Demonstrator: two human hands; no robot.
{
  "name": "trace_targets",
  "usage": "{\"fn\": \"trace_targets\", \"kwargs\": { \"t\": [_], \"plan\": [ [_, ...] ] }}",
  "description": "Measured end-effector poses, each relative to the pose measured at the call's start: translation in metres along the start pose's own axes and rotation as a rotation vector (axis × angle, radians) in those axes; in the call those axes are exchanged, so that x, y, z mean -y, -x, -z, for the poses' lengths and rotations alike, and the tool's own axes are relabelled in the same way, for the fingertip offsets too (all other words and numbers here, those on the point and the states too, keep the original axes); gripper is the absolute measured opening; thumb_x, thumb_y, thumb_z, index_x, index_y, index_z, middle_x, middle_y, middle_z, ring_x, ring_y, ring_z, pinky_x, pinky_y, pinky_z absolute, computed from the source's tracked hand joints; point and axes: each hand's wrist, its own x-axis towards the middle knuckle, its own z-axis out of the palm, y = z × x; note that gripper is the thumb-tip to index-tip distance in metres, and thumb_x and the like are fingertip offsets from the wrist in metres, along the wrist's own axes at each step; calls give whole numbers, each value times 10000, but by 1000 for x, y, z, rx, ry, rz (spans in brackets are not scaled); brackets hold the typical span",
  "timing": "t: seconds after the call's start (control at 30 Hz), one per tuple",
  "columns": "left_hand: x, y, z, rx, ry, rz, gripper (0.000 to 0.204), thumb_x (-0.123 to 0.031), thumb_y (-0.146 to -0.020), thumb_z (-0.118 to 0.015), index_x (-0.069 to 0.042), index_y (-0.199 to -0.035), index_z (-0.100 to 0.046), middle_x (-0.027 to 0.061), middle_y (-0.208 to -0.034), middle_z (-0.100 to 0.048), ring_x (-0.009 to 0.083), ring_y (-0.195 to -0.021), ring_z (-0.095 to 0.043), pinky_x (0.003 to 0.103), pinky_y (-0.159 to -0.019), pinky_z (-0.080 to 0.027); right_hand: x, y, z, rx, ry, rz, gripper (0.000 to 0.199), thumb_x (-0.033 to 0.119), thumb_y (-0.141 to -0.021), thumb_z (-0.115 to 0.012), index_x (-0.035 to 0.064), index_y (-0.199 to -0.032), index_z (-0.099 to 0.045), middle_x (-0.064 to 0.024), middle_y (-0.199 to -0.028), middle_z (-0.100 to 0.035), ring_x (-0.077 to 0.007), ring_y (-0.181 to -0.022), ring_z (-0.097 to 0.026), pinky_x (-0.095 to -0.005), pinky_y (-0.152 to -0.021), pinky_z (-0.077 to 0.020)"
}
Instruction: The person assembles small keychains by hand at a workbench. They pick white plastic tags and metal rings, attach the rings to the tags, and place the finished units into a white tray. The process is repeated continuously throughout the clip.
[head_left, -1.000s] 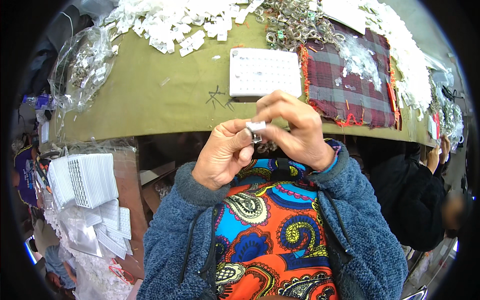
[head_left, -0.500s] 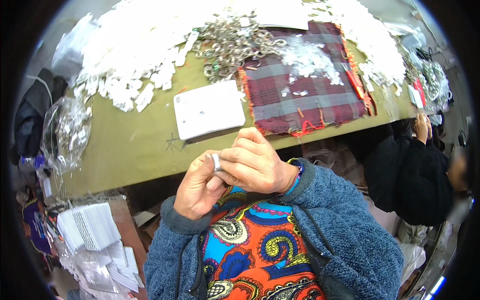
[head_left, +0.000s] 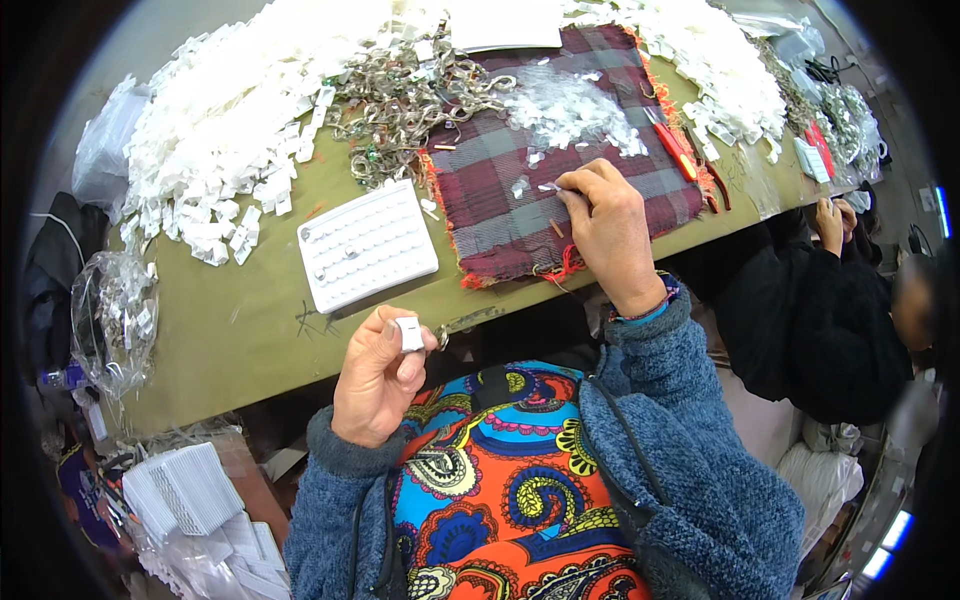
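My left hand (head_left: 372, 375) is closed in front of my body and pinches a small white square card (head_left: 410, 334) with a short slit in it. Beside its fingers shows a silvery loop (head_left: 443, 338). Stretched over the plaid cloth (head_left: 500, 225), my right hand (head_left: 610, 225) has thumb and forefinger together at a small clear plastic piece (head_left: 549, 187). A loose pile of similar clear pieces (head_left: 575, 110) lies just beyond on the cloth. Left of the cloth rests a white tray (head_left: 368, 245) with rows of small slots, a few of them holding small dark or shiny bits.
Heaps of white tags (head_left: 215, 130) cover the table's far left, more tags (head_left: 710, 85) the far right. Tangled metal chains (head_left: 400, 110) lie behind the tray. Red-handled pliers (head_left: 675, 150) rest on the cloth's right edge. A co-worker in black (head_left: 800, 335) sits at right.
My hands were together on a small pale piece; now they are apart. The right reached out to the cloth, while the left keeps the white card. The view has shifted slightly.
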Motion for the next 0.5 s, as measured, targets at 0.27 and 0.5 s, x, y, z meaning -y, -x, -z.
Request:
{"fn": "trace_targets", "kwargs": {
  "t": [0.27,0.5],
  "plan": [
    [-1,-1,4,71,-16,1,231,-263,-973,-657,-65,-1074,-591,141,-946,-700,76,-612,-555,196,-516,-437,0,-9,-15,85,173,136,30,16,-837,-653,18,-822,-679,-135,-874,-589,-331,-857,-618,-415,-749,-511],
    [-4,6,9,64,59,-104,309,-179,-1007,-588,14,-1247,-559,176,-1058,-681,128,-810,-658,255,-704,-607,68,7,-20,252,-348,133,85,-37,-892,-590,-1,-969,-588,-148,-878,-580,-366,-826,-619,-426,-703,-500]
  ]
}}
